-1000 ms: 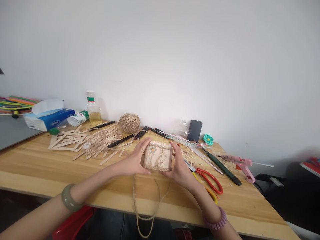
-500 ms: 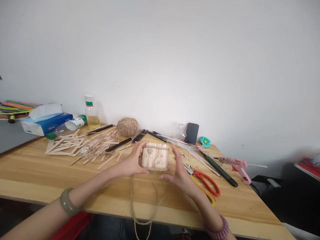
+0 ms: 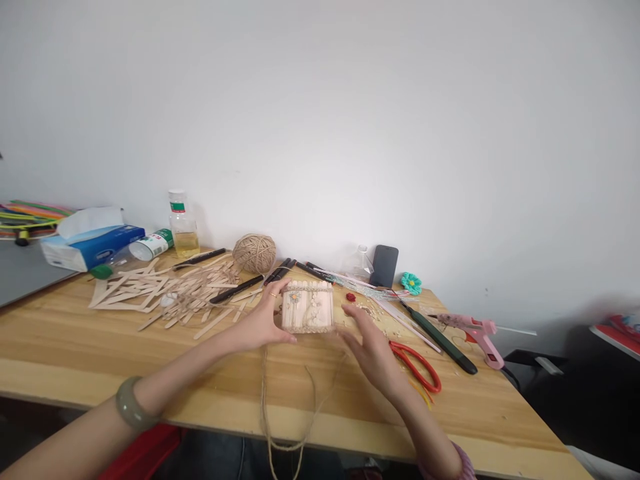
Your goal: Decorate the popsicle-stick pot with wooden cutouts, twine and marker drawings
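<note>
A small craft-stick box [image 3: 306,308] stands upright at the middle of the table, twine along its upper and lower edges and little flower decorations on its front. Thumb and fingers of my left hand [image 3: 263,323] grip its left side. My right hand [image 3: 371,347] is just off the box's right side, fingers apart and holding nothing. Loose twine [image 3: 265,400] trails below the box over the front table edge. Beneath and beside my right hand lie red-handled pliers [image 3: 420,370], their jaws hidden by the hand. A small red flower [image 3: 351,297] sits behind my right fingertips.
Loose craft sticks [image 3: 135,287] and a twine ball [image 3: 255,253] are on the left, with a bottle [image 3: 184,230] and tissue pack [image 3: 107,245] behind. To the right are a dark green tool [image 3: 443,340], pink glue gun [image 3: 480,333], phone [image 3: 385,265] and turquoise flower [image 3: 411,284].
My right hand has shifted right and down, away from the box, and now covers the pliers' jaws. The box has moved slightly up and left with my left hand. The red flower has come into sight.
</note>
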Demonstrator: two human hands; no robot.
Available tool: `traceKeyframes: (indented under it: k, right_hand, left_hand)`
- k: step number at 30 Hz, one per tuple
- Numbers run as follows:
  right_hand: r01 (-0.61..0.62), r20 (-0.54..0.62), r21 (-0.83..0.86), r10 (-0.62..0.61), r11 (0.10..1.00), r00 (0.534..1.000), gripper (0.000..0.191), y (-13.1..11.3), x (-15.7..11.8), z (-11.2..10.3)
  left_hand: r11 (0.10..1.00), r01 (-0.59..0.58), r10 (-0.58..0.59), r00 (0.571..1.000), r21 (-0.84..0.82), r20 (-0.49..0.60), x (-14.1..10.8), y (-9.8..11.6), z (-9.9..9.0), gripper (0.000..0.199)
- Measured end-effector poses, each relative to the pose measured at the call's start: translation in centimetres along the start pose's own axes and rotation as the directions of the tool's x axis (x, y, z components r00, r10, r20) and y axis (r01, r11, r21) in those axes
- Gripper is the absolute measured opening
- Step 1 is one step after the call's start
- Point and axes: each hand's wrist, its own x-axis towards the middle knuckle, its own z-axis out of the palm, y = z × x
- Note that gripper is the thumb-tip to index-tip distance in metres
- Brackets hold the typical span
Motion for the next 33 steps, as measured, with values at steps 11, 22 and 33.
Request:
traceKeyframes:
  k: [11, 22, 33]
  right_hand:
    - [-0.15, -0.287, -0.006, 0.142, 0.989, 0.947, 0.034, 0.0, -1.5, -4.4]
    - [-0.02, -0.09, -0.345, -0.012, 0.938, 0.996, 0.019, -2.3, -1.0, 1.4]
    - [-0.037, -0.149, -0.3, -0.008, 0.953, 0.989, 0.025, -2.3, -1.7, -0.8]
  left_hand:
    - [1.0, 0.019, -0.019, 0.999, -0.005, -0.033, -0.4, -0.2, 0.0, 0.103]
    - [1.0, 0.008, -0.008, 0.999, 0.008, -0.048, -0.6, -1.2, 0.0, 0.103]
    - [1.0, -0.029, 0.03, 0.978, 0.011, -0.205, 0.5, -0.5, -1.6, 0.093]
